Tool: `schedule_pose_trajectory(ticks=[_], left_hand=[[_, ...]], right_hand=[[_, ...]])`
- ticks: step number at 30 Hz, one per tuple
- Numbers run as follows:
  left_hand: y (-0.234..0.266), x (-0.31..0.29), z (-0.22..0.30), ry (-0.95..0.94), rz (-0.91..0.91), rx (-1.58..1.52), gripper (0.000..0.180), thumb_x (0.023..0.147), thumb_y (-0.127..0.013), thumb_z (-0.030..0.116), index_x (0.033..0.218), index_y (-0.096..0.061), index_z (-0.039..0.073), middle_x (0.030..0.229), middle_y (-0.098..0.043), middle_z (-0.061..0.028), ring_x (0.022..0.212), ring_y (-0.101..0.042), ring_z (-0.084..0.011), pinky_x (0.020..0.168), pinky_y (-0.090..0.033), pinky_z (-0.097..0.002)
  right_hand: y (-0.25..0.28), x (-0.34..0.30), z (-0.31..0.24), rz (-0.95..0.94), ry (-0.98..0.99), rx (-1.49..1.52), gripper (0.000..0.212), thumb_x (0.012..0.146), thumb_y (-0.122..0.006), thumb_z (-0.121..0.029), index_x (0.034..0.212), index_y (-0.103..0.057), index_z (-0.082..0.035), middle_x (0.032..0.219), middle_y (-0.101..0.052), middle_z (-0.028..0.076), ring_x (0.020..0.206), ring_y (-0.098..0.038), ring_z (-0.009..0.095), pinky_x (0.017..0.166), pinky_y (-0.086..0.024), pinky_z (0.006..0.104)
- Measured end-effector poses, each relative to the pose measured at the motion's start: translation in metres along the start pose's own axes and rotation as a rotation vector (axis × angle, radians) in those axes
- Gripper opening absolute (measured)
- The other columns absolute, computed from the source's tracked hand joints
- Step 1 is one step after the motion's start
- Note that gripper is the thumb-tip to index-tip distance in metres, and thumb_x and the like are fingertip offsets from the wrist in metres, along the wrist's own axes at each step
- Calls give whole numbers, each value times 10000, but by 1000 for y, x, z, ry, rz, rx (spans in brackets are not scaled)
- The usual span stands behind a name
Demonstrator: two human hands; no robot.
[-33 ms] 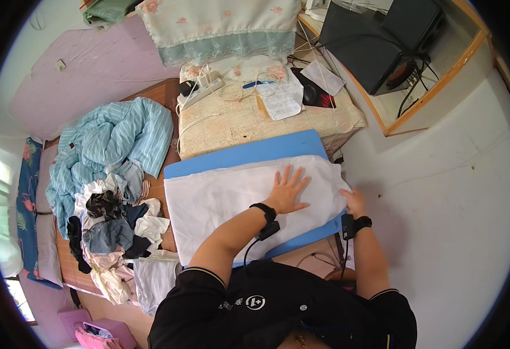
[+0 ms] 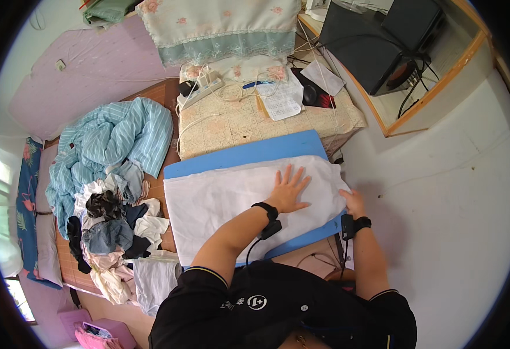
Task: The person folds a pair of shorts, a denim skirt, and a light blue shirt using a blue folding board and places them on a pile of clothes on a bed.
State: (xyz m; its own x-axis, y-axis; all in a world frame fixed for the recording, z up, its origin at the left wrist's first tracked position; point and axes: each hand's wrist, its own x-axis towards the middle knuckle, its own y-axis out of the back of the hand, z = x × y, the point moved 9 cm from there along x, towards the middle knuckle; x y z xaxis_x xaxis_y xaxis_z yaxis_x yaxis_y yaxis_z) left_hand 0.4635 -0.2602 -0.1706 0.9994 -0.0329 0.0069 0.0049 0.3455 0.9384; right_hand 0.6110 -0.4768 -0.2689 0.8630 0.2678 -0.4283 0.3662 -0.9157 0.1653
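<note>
A white cloth (image 2: 220, 203) lies spread over a blue board (image 2: 243, 152), whose far and near edges show past it. My left hand (image 2: 288, 192) rests flat on the cloth, right of its middle, fingers spread. At the cloth's right end, my right hand (image 2: 355, 202) pinches the edge between thumb and fingers. Soft creases run through the fabric near that end. Whether it is a garment or a plain sheet cannot be made out. Each wrist wears a black band with a small box and a cable.
Behind the board stands a table with a lace cover (image 2: 237, 128), holding a power strip (image 2: 202, 90), papers (image 2: 281, 99) and a mouse (image 2: 309, 95). To the left lie a blue striped quilt (image 2: 115, 134) and heaped clothes (image 2: 109, 235). A pink box (image 2: 118, 334) sits at lower left.
</note>
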Motion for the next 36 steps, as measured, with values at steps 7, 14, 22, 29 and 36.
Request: schedule_pose_trajectory(ticks=[7,14,22,29,36], left_hand=[[-6,48,24,-80,110,-43,773,751,-456,606,1353,-225,180,1420,-123,-124,1300,-26,-385,999,-67,-585],[-32,24,-29,97,-110,89,856,738,-443,633,1373,-155,137,1424,-61,-171,1314,-5,-344,1023,-2,-537],[-9,-63,-91,176,-31,151,915,702,-444,675,1371,-151,125,1412,-107,-179,1305,-45,-359,1032,-38,-515],[6,-126,-122,355,-53,153,922,675,-496,662,1360,-199,121,1411,-106,-186,1301,-32,-379,1019,-37,-542],[-23,-99,-55,167,-113,23,899,669,-540,628,1357,-212,151,1414,-88,-183,1295,-7,-404,1009,-45,-564]], right_hand=[[-22,-1,-1,-42,-24,11,284,723,-639,-198,901,-619,22,789,-624,71,676,-575,149,605,-442,281],[-16,7,3,89,92,45,261,727,-637,-180,869,-618,38,782,-619,65,668,-554,141,610,-434,287],[13,60,30,-16,73,7,303,727,-622,-219,854,-601,56,740,-606,67,646,-549,171,591,-430,310],[35,43,-41,102,57,-47,345,723,-601,-213,905,-580,79,827,-608,94,726,-550,207,660,-436,325],[34,-17,-131,176,392,37,300,756,-597,-147,948,-581,82,866,-605,95,758,-538,157,680,-429,276]])
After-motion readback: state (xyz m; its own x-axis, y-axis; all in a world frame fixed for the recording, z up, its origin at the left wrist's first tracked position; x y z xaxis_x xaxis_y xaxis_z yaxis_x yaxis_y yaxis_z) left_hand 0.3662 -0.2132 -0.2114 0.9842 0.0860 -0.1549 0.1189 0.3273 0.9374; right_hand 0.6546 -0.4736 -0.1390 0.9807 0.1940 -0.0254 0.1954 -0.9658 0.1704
